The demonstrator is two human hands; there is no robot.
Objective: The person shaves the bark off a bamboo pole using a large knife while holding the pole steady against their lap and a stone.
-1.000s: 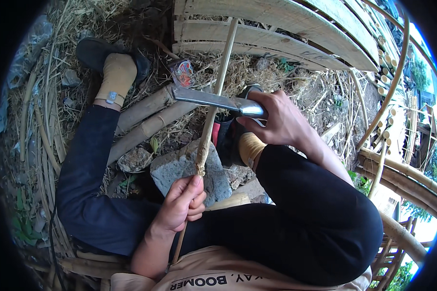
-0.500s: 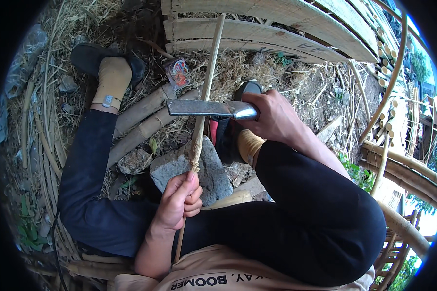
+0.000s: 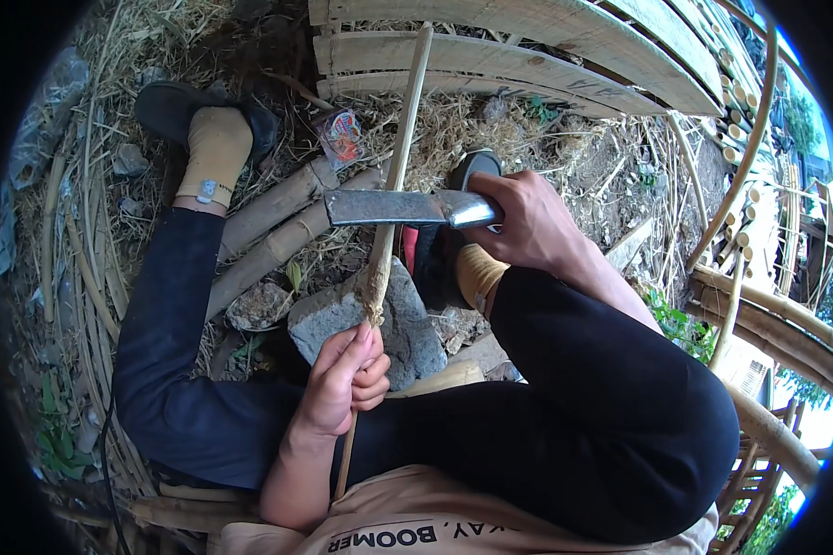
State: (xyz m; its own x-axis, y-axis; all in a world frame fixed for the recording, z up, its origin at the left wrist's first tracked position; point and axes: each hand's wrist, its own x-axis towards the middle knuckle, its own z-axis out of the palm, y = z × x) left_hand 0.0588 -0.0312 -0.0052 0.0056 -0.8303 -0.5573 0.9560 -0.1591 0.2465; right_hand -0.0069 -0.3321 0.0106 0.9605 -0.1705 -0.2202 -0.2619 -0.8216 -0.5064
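My left hand (image 3: 350, 377) is closed round a pale bamboo stick (image 3: 402, 148), just below a rough, knotty joint. The stick's thin lower end runs back toward my shirt, while its thicker part slants away from me toward a wooden crate. In my right hand (image 3: 532, 222) is a machete (image 3: 384, 208) with a broad, worn grey blade and a metal collar. Its blade lies crosswise over the middle of the stick, pointing left; whether the edge bites into it I cannot tell. A grey stone block (image 3: 407, 324) sits beneath the stick, beyond my left hand.
A slatted wooden crate (image 3: 491, 60) stands at the far side. Thick bamboo poles (image 3: 268, 217) lie between my legs, with a small rock (image 3: 257, 306) beside them. Straw and a plastic wrapper (image 3: 341, 137) litter the ground. Cut bamboo (image 3: 736, 125) is stacked at right.
The machete and my right hand have shifted slightly to the right, and the blade shows more of its flat side. My left hand keeps its grip on the stick, which has barely moved.
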